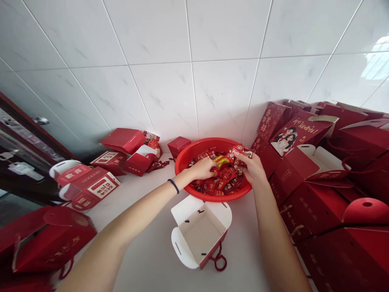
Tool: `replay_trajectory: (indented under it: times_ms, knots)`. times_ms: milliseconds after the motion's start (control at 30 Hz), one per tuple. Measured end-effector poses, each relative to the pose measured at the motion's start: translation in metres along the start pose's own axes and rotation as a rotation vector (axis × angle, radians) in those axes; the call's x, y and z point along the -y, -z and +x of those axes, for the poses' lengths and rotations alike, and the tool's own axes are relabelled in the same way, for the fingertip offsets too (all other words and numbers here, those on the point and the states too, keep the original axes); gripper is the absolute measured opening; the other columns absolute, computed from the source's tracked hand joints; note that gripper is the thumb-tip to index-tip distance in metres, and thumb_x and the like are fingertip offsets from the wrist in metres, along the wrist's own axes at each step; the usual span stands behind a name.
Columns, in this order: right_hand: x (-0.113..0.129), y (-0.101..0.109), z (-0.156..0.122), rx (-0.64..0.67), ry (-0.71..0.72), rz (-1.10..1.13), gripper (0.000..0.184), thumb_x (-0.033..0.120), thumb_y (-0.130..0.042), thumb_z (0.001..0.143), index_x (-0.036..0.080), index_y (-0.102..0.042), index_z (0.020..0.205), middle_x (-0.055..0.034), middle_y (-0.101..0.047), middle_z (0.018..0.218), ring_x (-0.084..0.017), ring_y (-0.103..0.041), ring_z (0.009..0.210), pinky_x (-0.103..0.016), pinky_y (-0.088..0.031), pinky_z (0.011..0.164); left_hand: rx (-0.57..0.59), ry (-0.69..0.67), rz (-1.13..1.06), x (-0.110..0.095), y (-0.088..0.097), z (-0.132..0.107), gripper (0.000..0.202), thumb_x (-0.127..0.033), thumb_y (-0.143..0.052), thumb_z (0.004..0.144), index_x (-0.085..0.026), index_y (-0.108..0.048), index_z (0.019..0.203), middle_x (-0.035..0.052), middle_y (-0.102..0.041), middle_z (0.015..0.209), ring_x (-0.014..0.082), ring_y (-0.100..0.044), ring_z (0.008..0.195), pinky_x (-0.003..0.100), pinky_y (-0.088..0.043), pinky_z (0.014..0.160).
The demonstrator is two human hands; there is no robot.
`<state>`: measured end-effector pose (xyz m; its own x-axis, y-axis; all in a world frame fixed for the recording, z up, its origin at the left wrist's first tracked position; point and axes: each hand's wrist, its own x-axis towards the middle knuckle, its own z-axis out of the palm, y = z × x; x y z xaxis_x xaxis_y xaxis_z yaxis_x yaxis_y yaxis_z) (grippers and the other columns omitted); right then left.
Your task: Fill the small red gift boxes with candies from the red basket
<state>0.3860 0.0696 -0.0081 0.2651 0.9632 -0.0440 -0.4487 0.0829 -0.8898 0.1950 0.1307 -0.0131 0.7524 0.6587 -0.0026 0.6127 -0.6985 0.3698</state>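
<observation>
A red plastic basket [180, 156] full of small red-wrapped candies [219, 184] stands against the wall. My left hand [205, 168], a dark band on its wrist, reaches into the candies with bent fingers; its fingertips are partly hidden, beside a yellow packet [223, 161]. At the basket's right side, my right hand [253, 167] is closed on a red wrapped candy [238, 150] between thumb and fingers. Just in front of the basket lies an open gift box [200, 231], white inside, its flaps spread and a dark red cord loop at its side. Nothing but slots shows inside it.
Many red gift boxes [319, 202] are piled on the right, some with open lids. More red boxes [95, 186] lie on the left of the white tabletop [146, 239]. A small red box [178, 147] stands behind the basket. White tiles [164, 93] cover the wall.
</observation>
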Motion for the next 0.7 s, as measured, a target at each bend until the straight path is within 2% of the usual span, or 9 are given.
replay_trajectory:
  times_ms: [100,200,367,500,600,700]
  knots:
    - [0.0,0.0,0.0,-0.002,0.0,0.012,0.049,0.027,-0.094,0.041,0.014,-0.069,0.081,-0.0001,-0.071,0.074,-0.011,-0.062,0.058,-0.018,-0.05,0.042,-0.113,-0.016,-0.148,-0.002,0.006,-0.005,0.017,-0.026,-0.064,0.088,-0.015,-0.075,0.094,0.0074,-0.077,0.098,0.0219,-0.069,0.087,0.032,-0.051,0.085]
    - [0.0,0.0,0.0,0.004,0.0,0.011,0.05,0.025,-0.094,0.038,0.014,-0.068,0.079,0.0008,-0.07,0.071,-0.01,-0.059,0.055,-0.017,-0.046,0.039,-0.196,0.003,-0.417,-0.004,0.014,-0.017,0.023,-0.028,-0.061,0.09,-0.014,-0.075,0.103,0.009,-0.077,0.108,0.022,-0.07,0.097,0.033,-0.052,0.089]
    - [0.004,0.0,-0.005,0.07,-0.011,0.003,0.044,0.027,-0.093,0.041,0.014,-0.068,0.075,0.0007,-0.069,0.066,-0.01,-0.056,0.051,-0.018,-0.041,0.038,-0.156,0.032,-0.759,-0.022,0.028,-0.067,0.031,-0.034,-0.072,0.084,-0.013,-0.073,0.106,0.0096,-0.077,0.099,0.0201,-0.071,0.089,0.032,-0.056,0.082]
    - [0.016,-0.01,-0.022,0.181,0.007,-0.008,0.04,0.029,-0.093,0.044,0.015,-0.068,0.071,0.0011,-0.067,0.063,-0.009,-0.053,0.049,-0.017,-0.036,0.036,-0.076,-0.041,-0.701,-0.04,0.035,-0.117,0.03,-0.031,-0.076,0.079,-0.015,-0.074,0.103,0.0083,-0.076,0.098,0.0194,-0.07,0.09,0.031,-0.055,0.082]
    - [0.026,-0.022,-0.042,0.285,0.024,-0.062,0.036,0.03,-0.093,0.047,0.015,-0.067,0.066,0.0014,-0.064,0.059,-0.009,-0.05,0.046,-0.018,-0.035,0.035,-0.115,-0.05,-0.557,-0.05,0.032,-0.143,0.025,-0.029,-0.074,0.082,-0.017,-0.074,0.103,0.0065,-0.074,0.101,0.0174,-0.069,0.091,0.028,-0.054,0.081]
    - [0.035,-0.032,-0.063,0.418,-0.001,-0.161,0.035,0.03,-0.092,0.05,0.015,-0.07,0.073,-0.0012,-0.069,0.066,-0.011,-0.056,0.05,-0.021,-0.043,0.041,-0.186,-0.028,-0.518,-0.056,0.028,-0.156,0.022,-0.032,-0.069,0.087,-0.017,-0.074,0.103,0.0053,-0.075,0.099,0.0167,-0.068,0.09,0.028,-0.053,0.082]
